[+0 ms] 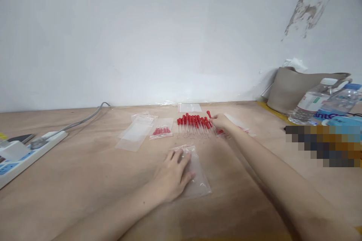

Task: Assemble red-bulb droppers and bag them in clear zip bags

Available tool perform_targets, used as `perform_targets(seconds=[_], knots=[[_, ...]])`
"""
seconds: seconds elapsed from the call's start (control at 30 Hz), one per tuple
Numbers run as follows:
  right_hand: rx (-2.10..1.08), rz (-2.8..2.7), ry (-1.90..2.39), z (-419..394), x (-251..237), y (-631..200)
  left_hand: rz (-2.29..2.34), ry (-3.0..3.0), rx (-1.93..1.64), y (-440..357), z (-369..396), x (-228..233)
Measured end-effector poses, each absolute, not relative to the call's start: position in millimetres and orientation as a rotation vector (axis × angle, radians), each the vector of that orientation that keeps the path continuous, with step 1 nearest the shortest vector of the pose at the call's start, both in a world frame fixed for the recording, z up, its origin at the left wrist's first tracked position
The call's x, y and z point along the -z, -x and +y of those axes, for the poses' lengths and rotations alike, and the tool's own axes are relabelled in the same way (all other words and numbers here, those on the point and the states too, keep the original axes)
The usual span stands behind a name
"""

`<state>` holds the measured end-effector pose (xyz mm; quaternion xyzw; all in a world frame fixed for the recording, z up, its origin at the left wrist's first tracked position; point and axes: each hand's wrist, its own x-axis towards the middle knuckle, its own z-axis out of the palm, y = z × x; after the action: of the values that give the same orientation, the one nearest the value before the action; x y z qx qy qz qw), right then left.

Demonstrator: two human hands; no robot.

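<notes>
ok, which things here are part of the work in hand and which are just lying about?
In use: right hand on the red-capped droppers; left hand flat on a clear zip bag; filled bag; spare bags.
Lying about: power strip; water bottles; grey tote.

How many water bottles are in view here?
2. Both water bottles lie on the table's far right, beside the grey bag: one with a white cap, one with a blue cap just right of it. More may be hidden beyond the frame.
</notes>
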<state>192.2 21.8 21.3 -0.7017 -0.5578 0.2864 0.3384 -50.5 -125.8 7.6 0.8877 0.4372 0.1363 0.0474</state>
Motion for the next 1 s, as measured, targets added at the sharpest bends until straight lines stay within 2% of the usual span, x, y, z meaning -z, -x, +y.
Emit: perform_targets(seconds=[0.07, 0.23, 0.43, 0.73, 0.87, 1.0], knots=[[-0.751, -1.410, 1.743, 16, -23, -193, 1.252, -2.781, -0.329, 49, -131, -7], [-0.797, -1.334, 1.507, -18, -24, -190, 0.598, -2.874, -0.084, 60, -118, -26], [-0.998, -1.136, 1.281, -68, 2, -186, 0.888, -2.759, -0.374, 55, -120, -16], [-1.127, -1.012, 1.225, -92, 22, -178, 0.939, -2.738, -0.275, 49, -120, 1], [-1.162, -0.976, 1.159, -101, 21, -167, 0.971, -2.722, -0.300, 48, -119, 2], [-1.326, -0.920, 1.030, -109, 23, -166, 0.973, -2.677, -0.382, 46, -117, 4]])
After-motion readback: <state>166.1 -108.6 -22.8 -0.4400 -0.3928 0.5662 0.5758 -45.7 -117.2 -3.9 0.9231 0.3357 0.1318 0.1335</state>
